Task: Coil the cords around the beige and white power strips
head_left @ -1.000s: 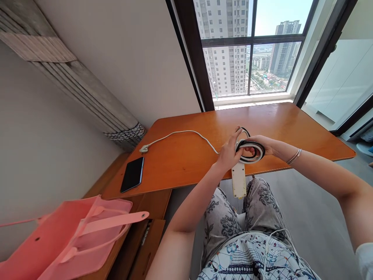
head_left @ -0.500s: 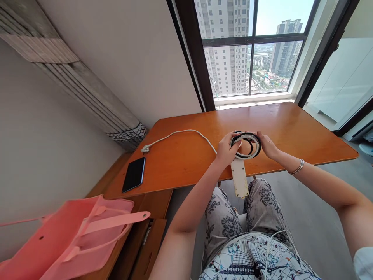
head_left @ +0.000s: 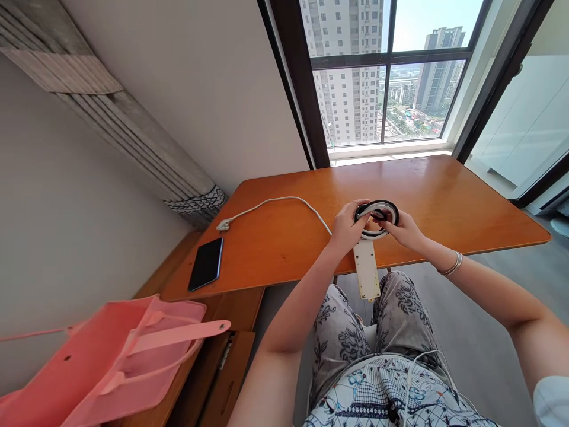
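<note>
A coiled cable [head_left: 383, 204] of black and white loops is held above the near edge of the table. My left hand [head_left: 348, 226] is closed around the left side of the coil. On the opposite side, my right hand [head_left: 406, 230] grips the coil with its thumb reaching inside the ring. A cream power strip [head_left: 367, 270] hangs just below the coil, past the table edge and over my lap. From near my left hand a white cord [head_left: 284, 198] runs left across the table to a white plug [head_left: 223, 225].
A dark phone [head_left: 205, 264] lies at the left end of the orange-brown wooden table [head_left: 275, 249]. Left of it, an open pink bag [head_left: 146, 356] rests on a lower wooden cabinet [head_left: 235, 379]. A window [head_left: 386, 107] stands behind the table.
My right hand has moved inward from the coil's outer edge, and its thumb now sits inside the ring. My left hand keeps its grip, and the power strip hangs almost as before.
</note>
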Demonstrator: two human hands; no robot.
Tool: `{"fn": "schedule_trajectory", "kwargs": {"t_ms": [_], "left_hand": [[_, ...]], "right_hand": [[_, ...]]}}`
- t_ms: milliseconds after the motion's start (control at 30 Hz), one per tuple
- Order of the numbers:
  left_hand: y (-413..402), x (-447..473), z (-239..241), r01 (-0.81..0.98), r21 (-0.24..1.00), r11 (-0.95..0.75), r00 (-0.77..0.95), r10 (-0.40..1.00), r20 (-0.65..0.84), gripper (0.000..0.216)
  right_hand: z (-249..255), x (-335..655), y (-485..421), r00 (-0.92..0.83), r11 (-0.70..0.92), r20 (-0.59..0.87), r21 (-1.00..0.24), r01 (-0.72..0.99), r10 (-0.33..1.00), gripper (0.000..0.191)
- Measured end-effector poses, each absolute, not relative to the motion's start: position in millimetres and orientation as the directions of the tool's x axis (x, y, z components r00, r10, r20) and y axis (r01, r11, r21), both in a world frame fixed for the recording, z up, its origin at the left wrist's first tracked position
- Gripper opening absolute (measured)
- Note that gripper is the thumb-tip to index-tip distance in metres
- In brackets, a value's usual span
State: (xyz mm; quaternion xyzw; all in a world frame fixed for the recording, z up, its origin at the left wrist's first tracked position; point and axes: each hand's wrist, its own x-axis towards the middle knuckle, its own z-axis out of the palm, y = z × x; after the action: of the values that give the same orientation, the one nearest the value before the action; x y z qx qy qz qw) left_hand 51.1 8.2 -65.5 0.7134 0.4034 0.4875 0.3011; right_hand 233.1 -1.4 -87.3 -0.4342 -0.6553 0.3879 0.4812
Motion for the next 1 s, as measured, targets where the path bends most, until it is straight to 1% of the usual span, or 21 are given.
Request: {"fn": "schedule_trajectory", "kwargs": {"t_ms": [100, 200, 300, 367, 467, 567, 667, 800, 1000], "left_hand": [[9.4, 48.5, -65.3, 0.355, 0.779, -0.517, 0.229, 0.856, 0.464, 0.025], [10.2, 45.8, -65.6, 0.402, 0.763, -0.506, 0.252, 0.863, 0.438, 0.024], [11.8, 44.3, -66.7, 0.408, 0.753, -0.516, 0.271, 0.856, 0.44, 0.026], [13.3, 43.9, -67.4, 0.381, 0.755, -0.534, 0.278, 0.845, 0.457, 0.028], [15.7, 43.0, -67.7, 0.301, 0.799, -0.52, 0.292, 0.848, 0.442, 0.037], [18.4, 40.4, -67.9, 0.237, 0.849, -0.473, 0.312, 0.864, 0.394, 0.049], [21.9, 36.6, -68.8, 0.17, 0.876, -0.452, 0.333, 0.863, 0.38, 0.059], [26.5, 32.5, -69.5, 0.081, 0.893, -0.444, 0.386, 0.84, 0.382, 0.066], [28.2, 31.3, -68.8, 0.107, 0.903, -0.416, 0.391, 0.853, 0.346, 0.069]], "right_hand": [[-93.9, 232.4, 0.5, -0.163, 0.352, 0.327, -0.922, 0.161, 0.931, 0.029], [-97.4, 233.2, 3.1, -0.17, 0.408, 0.388, -0.907, 0.106, 0.906, 0.035], [-99.1, 235.0, 6.1, -0.169, 0.438, 0.422, -0.896, 0.071, 0.891, 0.041], [-100.4, 236.3, 8.0, -0.188, 0.453, 0.437, -0.89, 0.046, 0.879, 0.041], [-103.0, 237.5, 9.4, -0.246, 0.459, 0.443, -0.888, 0.008, 0.862, 0.041], [-104.7, 237.7, 8.7, -0.276, 0.441, 0.427, -0.898, -0.015, 0.861, 0.048], [-103.2, 237.8, 6.8, -0.298, 0.427, 0.416, -0.904, -0.03, 0.859, 0.056], [-97.3, 239.4, 4.7, -0.332, 0.435, 0.417, -0.9, -0.023, 0.846, 0.059], [-93.6, 243.8, 9.3, -0.382, 0.402, 0.381, -0.915, -0.026, 0.842, 0.064]]}}
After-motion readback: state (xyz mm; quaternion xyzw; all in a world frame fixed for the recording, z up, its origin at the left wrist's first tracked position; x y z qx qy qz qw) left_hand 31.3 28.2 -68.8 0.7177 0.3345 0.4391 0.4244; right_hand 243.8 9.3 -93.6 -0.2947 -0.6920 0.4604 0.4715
